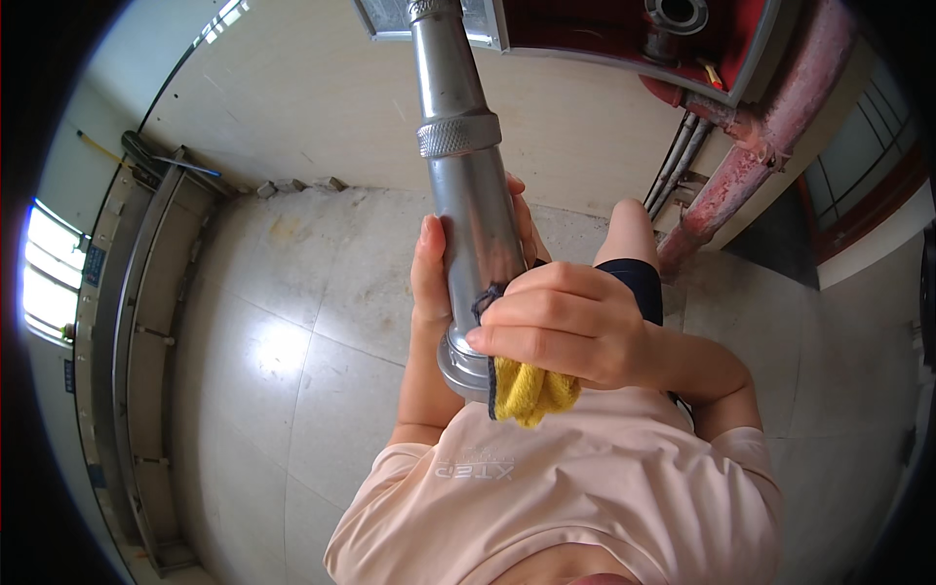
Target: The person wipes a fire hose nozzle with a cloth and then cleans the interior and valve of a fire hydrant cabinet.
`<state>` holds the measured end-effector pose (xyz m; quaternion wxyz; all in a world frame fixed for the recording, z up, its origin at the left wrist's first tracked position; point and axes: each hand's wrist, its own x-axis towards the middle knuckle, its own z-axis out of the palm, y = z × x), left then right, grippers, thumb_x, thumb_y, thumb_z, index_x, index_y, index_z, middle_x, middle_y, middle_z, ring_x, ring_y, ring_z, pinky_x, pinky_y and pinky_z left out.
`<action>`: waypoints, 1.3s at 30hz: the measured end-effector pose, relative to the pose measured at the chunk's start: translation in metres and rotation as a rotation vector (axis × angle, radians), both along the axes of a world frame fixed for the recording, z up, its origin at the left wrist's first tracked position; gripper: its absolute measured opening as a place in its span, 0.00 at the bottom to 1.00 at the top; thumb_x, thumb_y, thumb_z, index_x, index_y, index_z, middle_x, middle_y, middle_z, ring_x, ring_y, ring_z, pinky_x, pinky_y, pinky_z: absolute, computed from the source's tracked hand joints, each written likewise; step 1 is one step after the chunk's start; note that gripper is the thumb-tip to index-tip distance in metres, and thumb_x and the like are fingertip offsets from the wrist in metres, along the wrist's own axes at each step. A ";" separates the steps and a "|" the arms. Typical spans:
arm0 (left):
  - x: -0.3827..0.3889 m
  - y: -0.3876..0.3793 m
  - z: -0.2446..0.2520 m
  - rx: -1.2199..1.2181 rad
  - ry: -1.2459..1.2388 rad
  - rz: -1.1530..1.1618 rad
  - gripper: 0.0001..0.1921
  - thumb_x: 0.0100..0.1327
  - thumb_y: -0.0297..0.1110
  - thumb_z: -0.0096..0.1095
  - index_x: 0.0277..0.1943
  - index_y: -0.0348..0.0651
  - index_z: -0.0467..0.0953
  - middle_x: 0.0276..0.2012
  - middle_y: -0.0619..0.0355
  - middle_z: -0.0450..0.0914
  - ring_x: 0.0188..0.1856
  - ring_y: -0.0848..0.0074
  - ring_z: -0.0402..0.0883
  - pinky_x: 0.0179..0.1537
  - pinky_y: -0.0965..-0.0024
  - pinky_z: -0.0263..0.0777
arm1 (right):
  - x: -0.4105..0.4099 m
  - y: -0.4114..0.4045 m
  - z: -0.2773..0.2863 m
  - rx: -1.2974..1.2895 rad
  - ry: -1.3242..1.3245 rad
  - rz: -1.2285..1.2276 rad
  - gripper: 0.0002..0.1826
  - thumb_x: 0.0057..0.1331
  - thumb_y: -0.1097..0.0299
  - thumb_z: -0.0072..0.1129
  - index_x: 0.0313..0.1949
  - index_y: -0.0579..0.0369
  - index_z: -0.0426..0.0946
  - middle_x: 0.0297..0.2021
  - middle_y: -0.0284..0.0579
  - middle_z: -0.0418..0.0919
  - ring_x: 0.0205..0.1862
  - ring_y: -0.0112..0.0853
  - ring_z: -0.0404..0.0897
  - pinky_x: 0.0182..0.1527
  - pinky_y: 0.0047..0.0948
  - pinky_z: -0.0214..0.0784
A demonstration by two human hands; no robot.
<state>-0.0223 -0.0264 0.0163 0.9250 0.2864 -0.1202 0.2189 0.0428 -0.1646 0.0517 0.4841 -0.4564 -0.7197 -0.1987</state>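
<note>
A metal fire hose nozzle [468, 183] with a knurled ring stands nearly upright before my chest, its narrow tip towards the top of the view. My left hand [431, 270] is wrapped round its barrel from behind, with the thumb on the left side and fingertips showing on the right. Between my right hand [563, 322] and the lower barrel is a yellow cloth [534, 391] with a dark edge, pinched in the fingers and touching the metal just above the wide coupling end. Part of the cloth is hidden under my fingers.
An open red fire hose cabinet [585, 29] on the wall ahead holds a metal coupling [662, 40] and a small item with a yellow handle [711, 73]. A peeling red pipe [738, 183] runs down at the right. Along the left side is a metal-framed structure [131, 329].
</note>
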 end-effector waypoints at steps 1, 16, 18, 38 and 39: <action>-0.002 0.006 -0.005 0.094 -0.100 -0.101 0.47 0.56 0.68 0.59 0.60 0.28 0.62 0.43 0.48 0.76 0.44 0.72 0.78 0.45 0.73 0.73 | 0.000 0.000 0.002 -0.019 0.011 0.062 0.16 0.50 0.72 0.66 0.41 0.56 0.82 0.36 0.39 0.80 0.37 0.32 0.79 0.42 0.28 0.75; -0.005 -0.012 0.001 0.468 0.117 -0.082 0.49 0.55 0.70 0.57 0.60 0.26 0.63 0.38 0.47 0.77 0.37 0.70 0.79 0.39 0.71 0.73 | 0.059 0.004 0.062 0.457 0.011 -0.349 0.15 0.55 0.81 0.68 0.41 0.59 0.77 0.39 0.43 0.79 0.41 0.31 0.79 0.44 0.24 0.73; -0.006 -0.021 0.001 0.463 0.176 -0.032 0.48 0.55 0.69 0.58 0.61 0.27 0.62 0.40 0.46 0.77 0.39 0.68 0.79 0.40 0.67 0.74 | 0.059 0.010 0.070 0.409 -0.095 -0.276 0.16 0.53 0.79 0.68 0.42 0.59 0.77 0.38 0.43 0.79 0.39 0.33 0.79 0.44 0.27 0.72; 0.003 0.012 0.008 0.328 -0.101 0.206 0.41 0.60 0.68 0.54 0.54 0.30 0.66 0.33 0.52 0.71 0.30 0.73 0.73 0.27 0.74 0.68 | 0.015 0.006 -0.014 -0.155 0.291 0.491 0.14 0.50 0.68 0.71 0.37 0.55 0.82 0.33 0.37 0.81 0.37 0.33 0.77 0.40 0.28 0.71; 0.002 0.011 0.008 0.235 -0.104 0.194 0.43 0.59 0.69 0.53 0.55 0.29 0.65 0.34 0.50 0.73 0.30 0.71 0.74 0.28 0.73 0.69 | 0.018 0.007 -0.017 -0.120 0.281 0.493 0.13 0.51 0.69 0.71 0.37 0.54 0.82 0.35 0.38 0.82 0.37 0.33 0.77 0.41 0.28 0.71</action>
